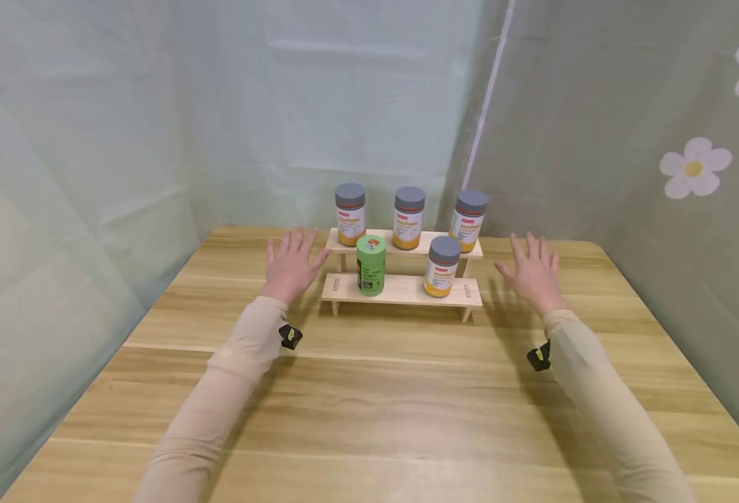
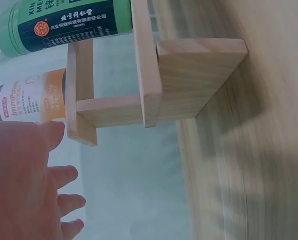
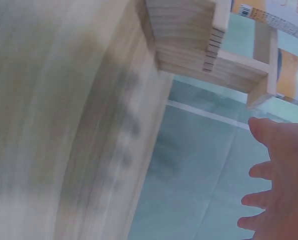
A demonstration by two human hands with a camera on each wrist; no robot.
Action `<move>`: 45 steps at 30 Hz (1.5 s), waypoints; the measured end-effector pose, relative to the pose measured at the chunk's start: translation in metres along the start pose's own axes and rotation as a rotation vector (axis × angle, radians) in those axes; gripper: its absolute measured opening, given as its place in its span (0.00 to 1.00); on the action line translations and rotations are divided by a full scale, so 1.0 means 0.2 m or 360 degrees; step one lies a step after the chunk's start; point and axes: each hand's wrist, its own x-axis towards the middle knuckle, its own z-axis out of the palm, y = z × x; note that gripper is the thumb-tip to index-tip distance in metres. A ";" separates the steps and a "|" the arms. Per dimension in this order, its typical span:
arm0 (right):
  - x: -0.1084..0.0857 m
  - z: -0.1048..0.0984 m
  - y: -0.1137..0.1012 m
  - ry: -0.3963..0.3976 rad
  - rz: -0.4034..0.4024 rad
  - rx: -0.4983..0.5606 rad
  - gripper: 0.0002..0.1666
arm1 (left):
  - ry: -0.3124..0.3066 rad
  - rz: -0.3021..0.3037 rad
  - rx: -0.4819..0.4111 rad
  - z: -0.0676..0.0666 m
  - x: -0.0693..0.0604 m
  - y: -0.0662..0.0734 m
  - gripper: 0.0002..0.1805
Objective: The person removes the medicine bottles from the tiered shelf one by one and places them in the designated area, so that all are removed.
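Note:
A two-tier wooden rack stands near the back of the table between both hands. On its lower tier are a green canister at the left and a grey-lidded supplement jar at the right. Three matching jars stand along the upper tier: a left one, a middle one and a right one. My left hand, fingers spread, is beside the rack's left end and holds nothing. Past the right end, my right hand is also spread with nothing in it.
The wooden table stretches toward me in front of the rack. Pale cloth hangs behind and at the left, with grey flowered cloth at the right. Each wrist carries a small black device, one on the left.

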 end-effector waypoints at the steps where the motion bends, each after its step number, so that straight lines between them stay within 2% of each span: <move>1: 0.00 -0.01 0.00 0.0009 0.0004 -0.0005 0.44 | -0.0002 0.0002 -0.0001 0.00 0.00 0.00 0.38; 4: 0.01 -0.02 -0.01 0.0039 0.0007 -0.0004 0.44 | -0.0035 0.0012 -0.0095 -0.01 0.01 -0.01 0.38; 9: 0.00 -0.03 -0.02 -0.0013 -0.0052 0.0069 0.40 | -0.0220 0.0024 -0.0448 -0.01 0.00 -0.06 0.40; 13: -0.03 -0.03 -0.04 -0.0073 -0.0055 0.0156 0.37 | -0.0356 0.0049 -0.0597 0.01 0.00 -0.11 0.39; 16: -0.06 -0.04 -0.04 -0.0024 -0.0039 0.0277 0.34 | -0.0455 0.0063 -0.0733 0.03 0.00 -0.12 0.37; 20: -0.08 -0.05 -0.07 0.0093 -0.0027 0.0465 0.30 | -0.0542 0.0060 -0.0908 0.05 0.00 -0.11 0.35; 25: -0.09 -0.05 -0.12 0.0188 -0.0011 0.0615 0.29 | -0.0559 0.0097 -0.0968 0.08 0.01 -0.09 0.34; 32: -0.08 -0.02 -0.18 0.0176 -0.0020 0.0746 0.31 | -0.0558 0.0144 -0.1025 0.12 0.02 -0.08 0.31; 39: -0.06 0.04 -0.23 0.0220 -0.0104 0.0910 0.26 | -0.0557 0.0176 -0.1079 0.16 0.02 -0.10 0.28; 45: -0.04 0.08 -0.28 0.0232 -0.0166 0.1122 0.23 | -0.0546 0.0167 -0.1112 0.17 0.03 -0.11 0.27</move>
